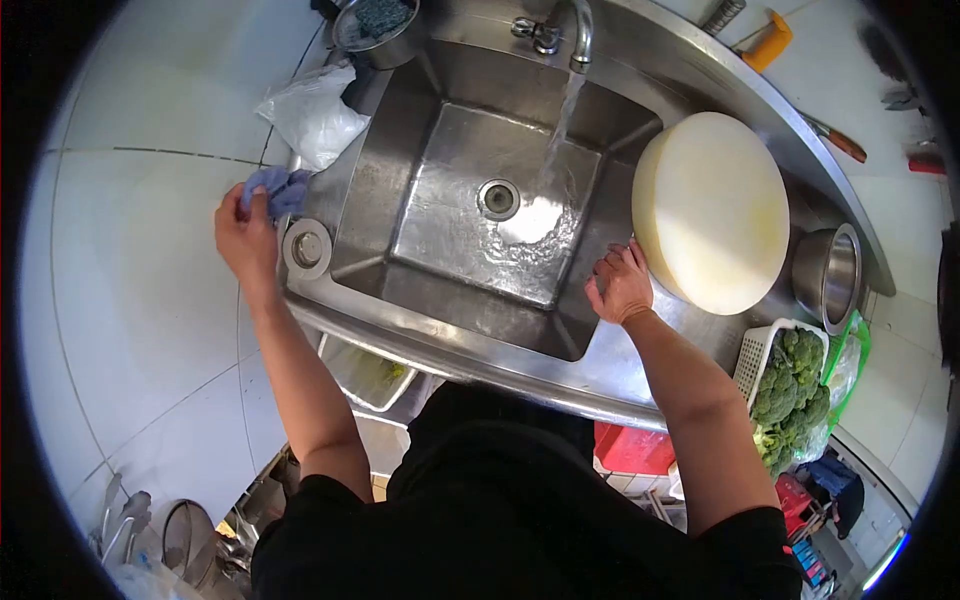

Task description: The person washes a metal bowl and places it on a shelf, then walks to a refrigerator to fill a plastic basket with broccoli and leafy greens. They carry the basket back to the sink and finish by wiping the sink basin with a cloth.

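My left hand (248,235) is closed on a crumpled blue cloth (277,190) at the left edge of the sink. Beside my right hand (621,283) is a thick, round white chopping board (715,212), leaning on the steel surface. That hand rests at the sink's right rim with its fingers bent and a little apart, the upper ones at the board's edge. Water runs from the tap (580,50) into the steel sink (430,190), where a shallow layer spreads around the drain (498,200).
A white plastic bag (315,118) and a steel pot (378,30) stand left of the basin. A round strainer (307,249) lies on the near left corner. To the right are a steel bowl (828,277) and a white basket (757,362) of broccoli (792,392).
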